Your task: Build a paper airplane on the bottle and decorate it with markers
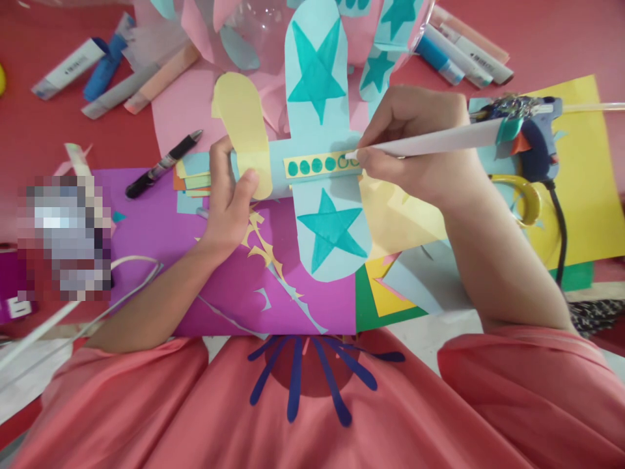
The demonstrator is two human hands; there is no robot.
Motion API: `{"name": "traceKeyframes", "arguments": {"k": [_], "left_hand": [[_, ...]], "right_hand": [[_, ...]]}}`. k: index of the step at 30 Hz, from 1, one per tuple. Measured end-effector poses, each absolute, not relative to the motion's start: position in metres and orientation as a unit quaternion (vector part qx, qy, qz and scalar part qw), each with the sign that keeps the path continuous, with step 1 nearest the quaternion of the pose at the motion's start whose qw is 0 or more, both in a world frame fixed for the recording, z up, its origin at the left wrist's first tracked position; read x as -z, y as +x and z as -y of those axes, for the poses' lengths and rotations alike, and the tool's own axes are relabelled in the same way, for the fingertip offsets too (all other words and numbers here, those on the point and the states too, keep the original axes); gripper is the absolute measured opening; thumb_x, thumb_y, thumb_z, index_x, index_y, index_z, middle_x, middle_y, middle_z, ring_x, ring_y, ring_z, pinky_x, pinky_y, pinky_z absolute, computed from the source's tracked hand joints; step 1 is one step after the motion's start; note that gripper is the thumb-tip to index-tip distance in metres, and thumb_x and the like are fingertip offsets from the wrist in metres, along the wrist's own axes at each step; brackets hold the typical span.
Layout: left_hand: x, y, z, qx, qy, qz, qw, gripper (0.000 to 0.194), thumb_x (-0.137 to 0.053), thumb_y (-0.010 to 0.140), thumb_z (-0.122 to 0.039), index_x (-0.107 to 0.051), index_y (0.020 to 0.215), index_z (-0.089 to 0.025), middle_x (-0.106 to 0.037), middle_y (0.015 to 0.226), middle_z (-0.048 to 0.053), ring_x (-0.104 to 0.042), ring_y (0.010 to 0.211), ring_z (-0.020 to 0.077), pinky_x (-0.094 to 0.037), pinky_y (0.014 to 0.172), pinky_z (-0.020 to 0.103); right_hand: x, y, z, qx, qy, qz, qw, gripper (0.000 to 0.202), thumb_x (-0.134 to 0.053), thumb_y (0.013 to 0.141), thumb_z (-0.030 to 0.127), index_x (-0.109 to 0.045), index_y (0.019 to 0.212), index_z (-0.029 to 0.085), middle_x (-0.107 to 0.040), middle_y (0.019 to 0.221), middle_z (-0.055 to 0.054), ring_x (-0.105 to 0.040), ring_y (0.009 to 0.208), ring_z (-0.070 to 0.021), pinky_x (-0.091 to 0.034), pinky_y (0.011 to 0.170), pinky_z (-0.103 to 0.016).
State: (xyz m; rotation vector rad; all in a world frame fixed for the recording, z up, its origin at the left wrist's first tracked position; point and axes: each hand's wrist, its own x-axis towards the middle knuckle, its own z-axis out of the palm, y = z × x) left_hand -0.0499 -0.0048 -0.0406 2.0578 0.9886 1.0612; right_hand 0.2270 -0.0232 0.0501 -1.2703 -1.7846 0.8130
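A light blue paper plane [319,133] with green stars on its wings lies crosswise before me. Along its body runs a yellow strip [305,165] with several filled green dots and open rings at the right end. My left hand [232,198] is closed on the plane's left end, thumb on the pale yellow tail piece [247,133]. My right hand [420,143] pinches a white marker [439,139], its tip on a ring near the strip's right end.
Purple paper [322,306] lies under the plane, with yellow and blue scraps. A black pen [163,164] is at the left, a glue gun [537,146] and yellow scissors [530,200] at the right. Several markers [71,68] and a clear plastic thing [266,29] are at the back.
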Motion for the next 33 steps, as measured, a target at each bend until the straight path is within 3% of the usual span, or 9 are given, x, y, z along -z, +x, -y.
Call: {"name": "traceKeyframes", "arguments": {"k": [5, 10, 13, 15, 19, 25, 33], "left_hand": [[0.0406, -0.0466, 0.0061, -0.405, 0.763, -0.386, 0.323, 0.050, -0.044, 0.097, -0.061, -0.041, 0.134, -0.027, -0.050, 0.123, 0.005, -0.053, 0.122, 0.0263, -0.043, 0.109, 0.060], [0.0376, -0.0494, 0.0061, -0.385, 0.787, -0.381, 0.294, 0.041, -0.040, 0.101, -0.055, -0.038, 0.137, -0.034, -0.050, 0.125, 0.003, -0.053, 0.123, 0.0233, -0.048, 0.106, 0.049], [0.0367, -0.0502, 0.0063, -0.375, 0.798, -0.371, 0.291, 0.044, -0.039, 0.102, -0.053, -0.035, 0.139, -0.031, -0.050, 0.126, 0.003, -0.053, 0.124, 0.0233, -0.048, 0.106, 0.051], [0.0367, -0.0489, 0.0069, -0.387, 0.783, -0.376, 0.308, 0.046, -0.041, 0.100, -0.056, -0.038, 0.138, -0.029, -0.051, 0.127, 0.003, -0.052, 0.125, 0.0240, -0.046, 0.108, 0.054], [0.0377, -0.0461, 0.0075, -0.418, 0.742, -0.399, 0.340, 0.044, -0.048, 0.096, -0.060, -0.046, 0.130, -0.034, -0.054, 0.126, 0.003, -0.054, 0.124, 0.0242, -0.044, 0.110, 0.047], [0.0395, -0.0478, 0.0057, -0.407, 0.762, -0.381, 0.329, 0.047, -0.045, 0.098, -0.057, -0.042, 0.135, -0.028, -0.052, 0.127, 0.006, -0.051, 0.125, 0.0260, -0.043, 0.109, 0.054], [0.0372, -0.0447, 0.0071, -0.413, 0.746, -0.394, 0.342, 0.048, -0.046, 0.096, -0.062, -0.044, 0.130, -0.028, -0.052, 0.124, 0.006, -0.052, 0.124, 0.0262, -0.043, 0.109, 0.053]], "right_hand": [[-0.0490, 0.2299, 0.0247, -0.328, -0.487, 0.718, 0.373, 0.025, -0.072, 0.073, 0.013, -0.052, 0.062, 0.023, -0.057, 0.061, 0.002, -0.049, 0.052, -0.0111, -0.041, 0.049, -0.028], [-0.0506, 0.2340, 0.0214, -0.369, -0.462, 0.724, 0.356, 0.022, -0.071, 0.075, 0.020, -0.054, 0.061, 0.022, -0.056, 0.061, 0.002, -0.046, 0.053, -0.0088, -0.038, 0.048, -0.025], [-0.0500, 0.2349, 0.0186, -0.383, -0.444, 0.719, 0.373, 0.020, -0.069, 0.074, 0.022, -0.054, 0.060, 0.020, -0.054, 0.060, 0.003, -0.046, 0.053, -0.0070, -0.036, 0.049, -0.024], [-0.0489, 0.2343, 0.0173, -0.371, -0.447, 0.711, 0.396, 0.022, -0.069, 0.074, 0.022, -0.053, 0.059, 0.020, -0.054, 0.058, 0.003, -0.046, 0.052, -0.0069, -0.035, 0.048, -0.024], [-0.0485, 0.2309, 0.0173, -0.342, -0.462, 0.705, 0.415, 0.027, -0.071, 0.073, 0.024, -0.050, 0.058, 0.021, -0.052, 0.056, 0.003, -0.046, 0.051, -0.0083, -0.033, 0.047, -0.025], [-0.0521, 0.2280, 0.0215, -0.338, -0.494, 0.704, 0.382, 0.029, -0.073, 0.072, 0.035, -0.050, 0.059, 0.023, -0.055, 0.058, 0.001, -0.045, 0.051, -0.0109, -0.036, 0.048, -0.028], [-0.0472, 0.2344, 0.0190, -0.363, -0.450, 0.713, 0.397, 0.022, -0.070, 0.072, 0.020, -0.053, 0.059, 0.021, -0.054, 0.057, 0.002, -0.045, 0.052, -0.0086, -0.033, 0.050, -0.026]]}}
